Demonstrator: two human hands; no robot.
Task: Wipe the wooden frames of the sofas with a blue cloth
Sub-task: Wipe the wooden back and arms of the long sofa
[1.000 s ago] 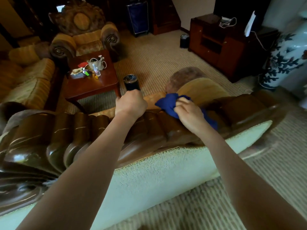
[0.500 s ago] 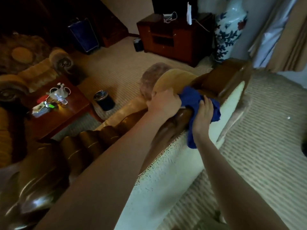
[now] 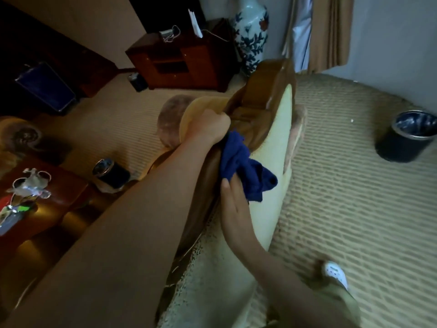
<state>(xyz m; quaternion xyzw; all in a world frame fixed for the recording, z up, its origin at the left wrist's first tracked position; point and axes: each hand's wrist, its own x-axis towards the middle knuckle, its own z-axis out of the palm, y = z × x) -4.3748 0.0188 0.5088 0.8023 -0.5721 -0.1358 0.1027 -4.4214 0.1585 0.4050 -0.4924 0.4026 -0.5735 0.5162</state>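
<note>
- L hand (image 3: 210, 126), centre of frame, just above middle: fist w/ fingers curled over the top edge of the carved wooden frame (image 3: 267, 91) of the sofa; knuckles toward camera, fingertips hidden behind the rail.
- R hand (image 3: 233, 202), just below centre: fingers straight & pressed together, lying flat on the lower end of the blue cloth (image 3: 243, 164), pushing it against the sofa back. Thumb not visible.
- Blue cloth: bunched, draped over the frame edge between the two hands; upper end touches the L hand's heel, a loose corner hangs right over the cream sofa back (image 3: 272, 185).
- Wooden frame runs from lower left up to a scrolled end at upper centre; the L forearm covers most of it.
- Round cushion (image 3: 175, 119) just left of the L hand, on the seat side.
- Counter (image 3: 59, 192) at left edge, dark red wood, w/ clear plastic items & small clutter; detail blurred.
- Dark bin (image 3: 111, 172) on carpet just right of the counter; second dark bin (image 3: 409, 136) at right edge, well apart from the sofa.
- Upper centre: dark cabinet (image 3: 179, 60) w/ cables on top; blue-and-white vase (image 3: 251, 31) beside it; curtain (image 3: 328, 31) to the right.
- White shoe (image 3: 335, 273) on the carpet, lower right.
</note>
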